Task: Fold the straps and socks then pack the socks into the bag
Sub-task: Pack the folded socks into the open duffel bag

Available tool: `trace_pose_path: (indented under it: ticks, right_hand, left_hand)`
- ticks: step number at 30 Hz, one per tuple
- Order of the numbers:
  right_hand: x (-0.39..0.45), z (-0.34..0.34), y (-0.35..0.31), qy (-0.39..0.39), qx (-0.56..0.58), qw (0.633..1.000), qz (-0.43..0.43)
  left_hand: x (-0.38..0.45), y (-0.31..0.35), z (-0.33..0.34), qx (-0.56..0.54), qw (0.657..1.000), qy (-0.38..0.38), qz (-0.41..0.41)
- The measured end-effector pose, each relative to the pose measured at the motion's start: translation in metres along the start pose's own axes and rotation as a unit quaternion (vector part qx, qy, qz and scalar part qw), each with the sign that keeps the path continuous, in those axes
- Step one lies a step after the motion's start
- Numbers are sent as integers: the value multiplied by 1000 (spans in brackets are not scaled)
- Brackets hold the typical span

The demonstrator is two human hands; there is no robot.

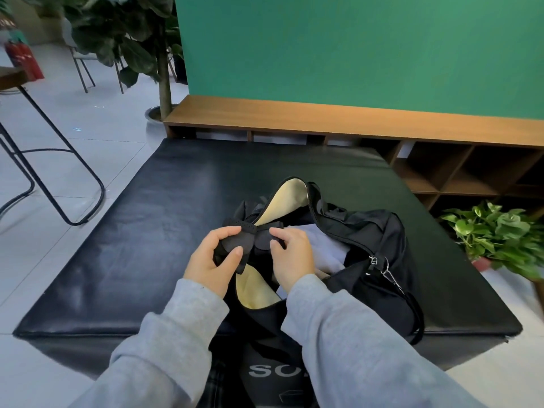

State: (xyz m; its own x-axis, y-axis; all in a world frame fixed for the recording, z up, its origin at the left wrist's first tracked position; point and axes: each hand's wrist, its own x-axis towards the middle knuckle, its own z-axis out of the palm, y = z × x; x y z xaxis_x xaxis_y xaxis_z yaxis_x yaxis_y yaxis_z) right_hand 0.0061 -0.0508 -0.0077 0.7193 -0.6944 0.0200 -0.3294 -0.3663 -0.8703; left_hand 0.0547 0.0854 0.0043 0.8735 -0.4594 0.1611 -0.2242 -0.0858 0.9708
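Note:
An open black bag [371, 245] with a cream lining lies on the black padded bench [164, 207]. Both hands hold a black perforated strap [244, 240] just above the bag's open mouth. My left hand [215, 260] pinches the strap's left part between thumb and fingers. My right hand [290, 254] pinches its right part, where the strap bunches up. A pale grey cloth [321, 245] lies inside the bag, right of my right hand. The bag's shoulder strap with a metal clip [388, 272] hangs down its right side.
A low wooden shelf unit [353, 119] runs along the green wall behind the bench. A potted green plant [497, 234] stands right of the bench. A metal-legged stool [53, 160] and a tall plant [132, 39] stand on the tiled floor at left.

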Motion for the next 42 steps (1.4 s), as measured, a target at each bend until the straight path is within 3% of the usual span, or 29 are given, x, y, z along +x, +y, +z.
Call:
trace_pose_path:
  ticks: [10,18,25,30,33,42]
  right_hand:
    - [5,12,8,-108,-187,976,-32]
    - [3,8,8,-19,-99,994,-49]
    - [2,-1,5,-117,-155,977,-90]
    - [-13,-14,0,-83,-13,995,-56]
    - [-25,-17,-8,-114,86,990,-6]
    - [-25,-21,-1,-113,206,972,19]
  left_hand:
    - [2,-8,0,1,999,13,-35]
    - [-1,-12,-1,10,998,7,-54]
    - [-1,-14,2,21,998,9,-60]
    - [-1,-12,5,28,998,-10,-50]
    - [-3,-7,9,34,998,-48,-27]
    - [-5,-2,20,53,993,-107,-5]
